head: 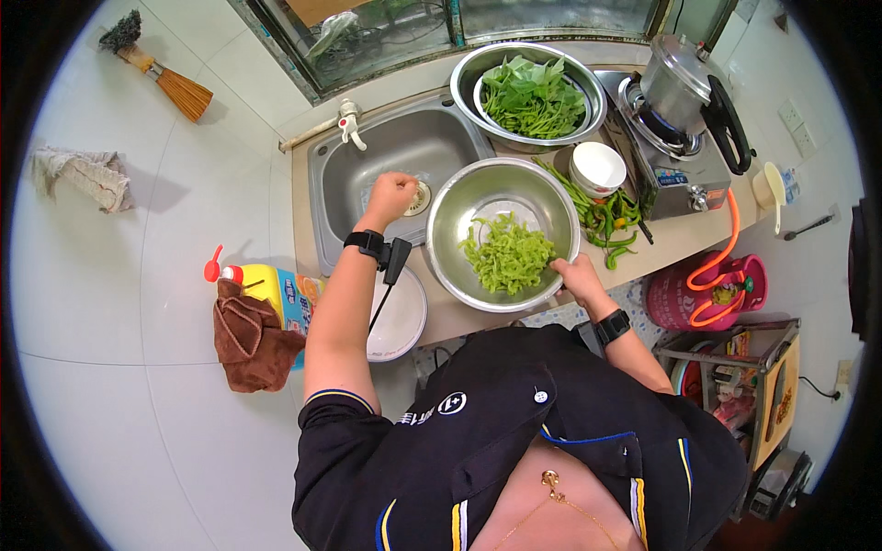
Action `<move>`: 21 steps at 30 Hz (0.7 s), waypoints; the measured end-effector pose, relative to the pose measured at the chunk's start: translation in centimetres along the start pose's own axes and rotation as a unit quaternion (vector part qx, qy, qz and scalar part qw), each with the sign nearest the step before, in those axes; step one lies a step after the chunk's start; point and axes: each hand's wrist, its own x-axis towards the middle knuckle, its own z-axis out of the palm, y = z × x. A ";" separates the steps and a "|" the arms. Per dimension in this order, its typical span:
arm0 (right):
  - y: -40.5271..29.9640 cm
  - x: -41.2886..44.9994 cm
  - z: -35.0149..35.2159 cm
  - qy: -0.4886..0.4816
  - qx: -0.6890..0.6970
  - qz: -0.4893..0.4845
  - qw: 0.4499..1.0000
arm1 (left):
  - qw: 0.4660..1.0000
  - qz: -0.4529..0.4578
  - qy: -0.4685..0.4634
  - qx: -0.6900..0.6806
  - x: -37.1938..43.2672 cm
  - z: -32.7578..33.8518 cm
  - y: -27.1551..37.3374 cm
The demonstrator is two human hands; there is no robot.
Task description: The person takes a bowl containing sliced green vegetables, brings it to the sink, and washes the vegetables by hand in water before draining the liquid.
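Note:
My right hand [580, 277] grips the near right rim of a large stainless steel basin [455, 258]. In the basin lies a heap of cut pale green vegetable pieces [508, 253], gathered toward its near side. The basin sits at the right edge of the sink, over the counter front. Over the stainless steel sink [351, 172], my left hand [394, 198] is closed with the fingers curled, beside the drain strainer [419, 200]. Whatever its palm might hold is hidden. Above the sink's back edge is a white tap [350, 125] with a red mark.
A steel basin of leafy greens [530, 96], white bowls [598, 167] and green peppers [612, 220] crowd the counter. Right of them stands a gas stove [672, 186] with a pressure cooker [679, 82]. A white basin [396, 317] and an oil jug [275, 289] draped with a brown cloth [248, 337] are left.

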 end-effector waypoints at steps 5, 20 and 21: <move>0.0 0.0 -0.2 -0.001 0.016 0.006 1.000 | 0.992 -0.015 0.036 0.117 0.4 -0.3 0.5; 0.0 0.2 -0.3 -0.002 0.018 -0.003 1.000 | 0.983 -0.015 0.061 0.172 -0.4 0.4 2.3; 0.1 0.2 -0.3 -0.012 0.015 -0.006 1.000 | 0.996 -0.028 0.005 0.084 -0.8 1.1 3.8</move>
